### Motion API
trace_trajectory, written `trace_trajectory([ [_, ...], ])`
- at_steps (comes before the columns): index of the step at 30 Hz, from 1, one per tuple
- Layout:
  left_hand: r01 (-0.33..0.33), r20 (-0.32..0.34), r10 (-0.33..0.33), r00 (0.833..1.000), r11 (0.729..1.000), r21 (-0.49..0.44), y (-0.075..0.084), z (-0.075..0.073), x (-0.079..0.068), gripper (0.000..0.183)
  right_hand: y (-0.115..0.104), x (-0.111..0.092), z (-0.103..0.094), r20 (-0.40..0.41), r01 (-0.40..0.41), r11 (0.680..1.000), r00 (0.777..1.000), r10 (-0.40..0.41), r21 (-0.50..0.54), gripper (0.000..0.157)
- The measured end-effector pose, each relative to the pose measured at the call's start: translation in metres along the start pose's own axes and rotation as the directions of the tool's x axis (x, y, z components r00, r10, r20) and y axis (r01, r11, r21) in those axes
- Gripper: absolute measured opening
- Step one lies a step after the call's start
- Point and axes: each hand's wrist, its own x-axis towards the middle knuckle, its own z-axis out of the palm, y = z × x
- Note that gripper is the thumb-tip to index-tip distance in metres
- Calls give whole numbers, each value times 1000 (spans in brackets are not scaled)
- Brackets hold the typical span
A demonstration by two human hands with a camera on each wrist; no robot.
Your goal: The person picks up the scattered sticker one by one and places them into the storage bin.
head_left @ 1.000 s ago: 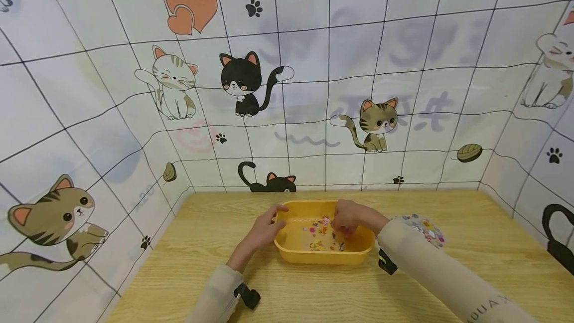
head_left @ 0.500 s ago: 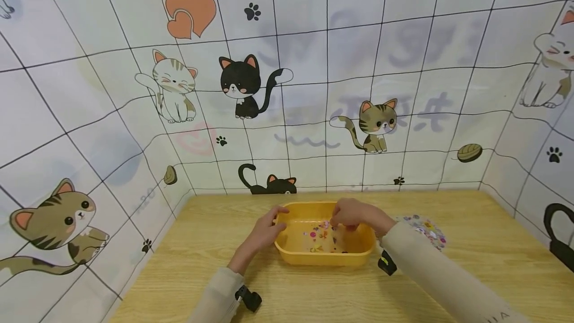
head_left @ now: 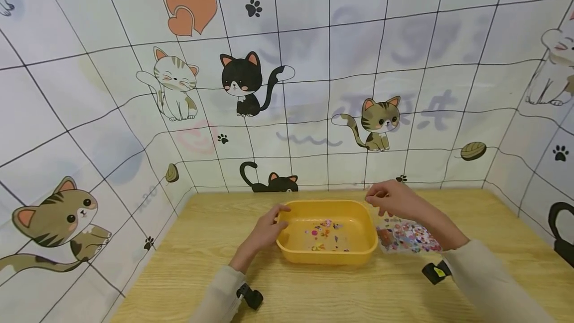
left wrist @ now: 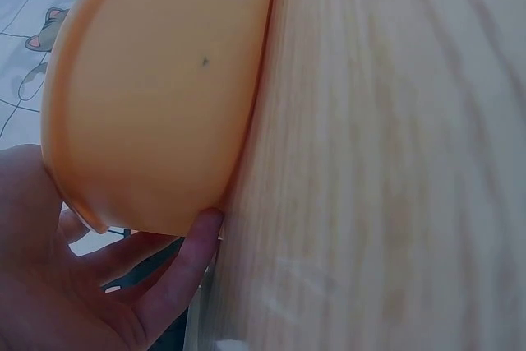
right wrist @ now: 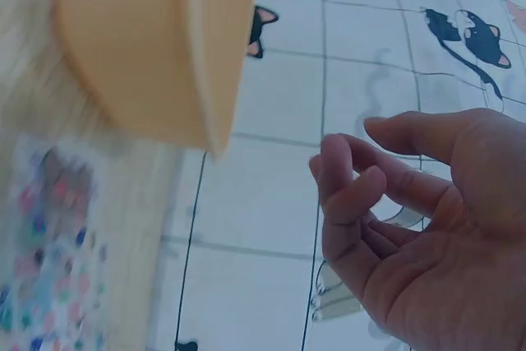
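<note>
A yellow plastic basin (head_left: pixel 326 258) stands on the wooden table, with several small colourful pieces (head_left: pixel 324 232) scattered on its floor. My left hand (head_left: pixel 263 229) holds the basin's left end, the thumb over the rim; in the left wrist view its fingers (left wrist: pixel 197 248) lie against the outside wall. My right hand (head_left: pixel 399 201) is in the air beyond the basin's right end, above a clear bag (head_left: pixel 414 237) of small colourful pieces. In the right wrist view this hand (right wrist: pixel 444 228) has loosely bent fingers, a gap between thumb and forefinger, and nothing visible in its grasp.
The light wooden table (head_left: pixel 202 248) meets a white wall covering (head_left: pixel 309 163) with cat drawings at the back and both sides. A black camera (head_left: pixel 250 296) is strapped to the left wrist and another camera (head_left: pixel 436 272) to the right.
My right hand has risen out of the basin and moved right, over the bag, its fingers loosening. The bag is now more in view. My left hand stays at the basin's left end.
</note>
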Motion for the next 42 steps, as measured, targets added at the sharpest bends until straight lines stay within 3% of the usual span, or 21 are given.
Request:
trace_trajectory([
  [9, 3, -9, -3, 1000, 1000, 16, -2, 1, -4, 35, 36, -31, -4, -76, -37, 998, 997, 33, -52, 25],
  [19, 4, -16, -3, 1000, 1000, 26, -2, 4, -2, 35, 62, -51, -14, -148, -62, 997, 988, 54, -50, 28],
  [24, -2, -7, 2, 1000, 1000, 27, 0, 4, -1, 35, 77, -61, -15, -200, -96, 989, 977, 73, -109, 25],
  [31, 4, -1, -4, 1000, 1000, 14, 1, 3, -2, 35, 99, -67, -10, -265, -141, 966, 961, 81, -217, 20],
  [42, 1, -3, -1, 1000, 1000, -11, 1, 0, -1, 35, 114, -67, -7, -298, -167, 950, 951, 85, -264, 20],
])
